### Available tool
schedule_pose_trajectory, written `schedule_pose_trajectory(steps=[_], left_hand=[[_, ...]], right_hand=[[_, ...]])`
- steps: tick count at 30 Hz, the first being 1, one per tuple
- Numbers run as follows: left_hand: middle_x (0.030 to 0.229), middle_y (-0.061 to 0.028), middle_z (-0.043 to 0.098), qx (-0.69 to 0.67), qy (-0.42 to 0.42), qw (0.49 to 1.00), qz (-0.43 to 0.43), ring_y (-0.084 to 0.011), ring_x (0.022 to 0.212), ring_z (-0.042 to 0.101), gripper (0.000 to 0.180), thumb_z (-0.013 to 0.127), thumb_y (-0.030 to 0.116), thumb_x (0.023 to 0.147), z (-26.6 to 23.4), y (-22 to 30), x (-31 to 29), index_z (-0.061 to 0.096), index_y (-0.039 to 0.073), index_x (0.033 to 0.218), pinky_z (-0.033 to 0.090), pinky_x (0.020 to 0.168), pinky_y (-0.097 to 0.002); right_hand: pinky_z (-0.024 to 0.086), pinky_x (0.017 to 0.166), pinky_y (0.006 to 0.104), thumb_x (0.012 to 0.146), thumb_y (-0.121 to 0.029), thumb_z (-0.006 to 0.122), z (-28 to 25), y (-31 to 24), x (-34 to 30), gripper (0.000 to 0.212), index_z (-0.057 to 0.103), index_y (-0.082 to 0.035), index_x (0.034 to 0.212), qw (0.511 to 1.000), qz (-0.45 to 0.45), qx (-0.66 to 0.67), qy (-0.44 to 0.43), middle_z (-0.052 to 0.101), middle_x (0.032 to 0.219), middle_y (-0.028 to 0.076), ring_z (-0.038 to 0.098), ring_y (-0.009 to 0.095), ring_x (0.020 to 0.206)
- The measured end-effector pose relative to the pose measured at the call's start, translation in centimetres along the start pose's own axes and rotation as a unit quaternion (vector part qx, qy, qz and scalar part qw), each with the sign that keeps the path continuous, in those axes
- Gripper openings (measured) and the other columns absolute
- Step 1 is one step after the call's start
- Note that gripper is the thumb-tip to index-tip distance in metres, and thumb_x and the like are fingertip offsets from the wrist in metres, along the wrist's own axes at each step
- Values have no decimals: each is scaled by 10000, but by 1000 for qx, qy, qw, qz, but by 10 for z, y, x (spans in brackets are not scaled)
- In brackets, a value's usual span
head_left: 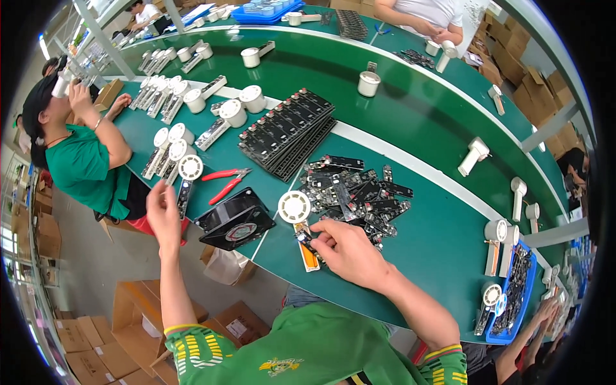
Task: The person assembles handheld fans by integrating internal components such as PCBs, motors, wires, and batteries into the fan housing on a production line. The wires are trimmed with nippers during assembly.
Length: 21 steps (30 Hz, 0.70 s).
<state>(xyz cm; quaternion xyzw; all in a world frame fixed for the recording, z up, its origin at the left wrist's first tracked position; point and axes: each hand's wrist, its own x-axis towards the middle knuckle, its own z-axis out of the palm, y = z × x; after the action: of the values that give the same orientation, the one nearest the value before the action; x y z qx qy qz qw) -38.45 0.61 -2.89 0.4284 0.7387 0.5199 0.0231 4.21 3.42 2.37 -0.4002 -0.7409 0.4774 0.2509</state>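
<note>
By near edge of grn worktop [443, 250], R hand [353, 256] pinches blk circuit board [304, 239] at wht round-headed fan [294, 206]; L hand [165, 221] loosely spread.

Grn tbl [423, 263] holds wht fan units [294, 207], PCB pile [350, 196], stacked blk boards [289, 131] & red pliers [221, 174].

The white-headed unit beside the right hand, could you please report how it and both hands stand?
Left hand near second white unit; right hand at small board. White-headed unit lying, orange showing in handle. Black square device close left, board heap close right.
</note>
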Motion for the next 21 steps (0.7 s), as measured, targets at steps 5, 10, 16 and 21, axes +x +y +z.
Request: schedule_pose_trajectory(steps=[5, 10, 16, 21], left_hand=[[1139, -98, 716, 29, 6, 934, 356, -255, 951, 693, 264, 754, -20, 919, -7, 99, -80, 707, 29, 1174, 554, 852, -381], [1180, -76, 726, 7, -164, 848, 503, -315, 1032, 726, 417, 891, 44, 766, 22, 149, -157, 736, 81, 1152, 550, 863, -406], [1127, -56, 759, -95, -181, 898, 390, -301, 1034, 736, 426, 909, 27, 765, 56, 172, -177, 771, 72, 1166, 548, 842, -392], [1100, -120, 755, -124, -200, 912, 336, -315, 1026, 740, 332, 845, -91, 795, 57, 182, -177, 763, 22, 1097, 599, 868, -390]], right_hand=[[564, 607, 276, 985, -104, 772, -17, -12, 13, 291, 681, 53, 1212, 984, 140, 105, -44, 760, 875, 71, 711, 102, 705], [567, 589, 273, 972, -101, 780, -21, -21, 17, 296, 662, 57, 1192, 963, 195, 175, -65, 725, 814, 60, 701, 112, 649], [602, 603, 278, 980, -89, 785, -17, -16, 18, 279, 654, 36, 1192, 933, 237, 262, -62, 705, 824, 63, 707, 136, 684], [628, 619, 286, 992, -57, 757, -13, -15, 19, 234, 643, 36, 1174, 919, 259, 292, -59, 709, 851, 76, 711, 140, 698]])
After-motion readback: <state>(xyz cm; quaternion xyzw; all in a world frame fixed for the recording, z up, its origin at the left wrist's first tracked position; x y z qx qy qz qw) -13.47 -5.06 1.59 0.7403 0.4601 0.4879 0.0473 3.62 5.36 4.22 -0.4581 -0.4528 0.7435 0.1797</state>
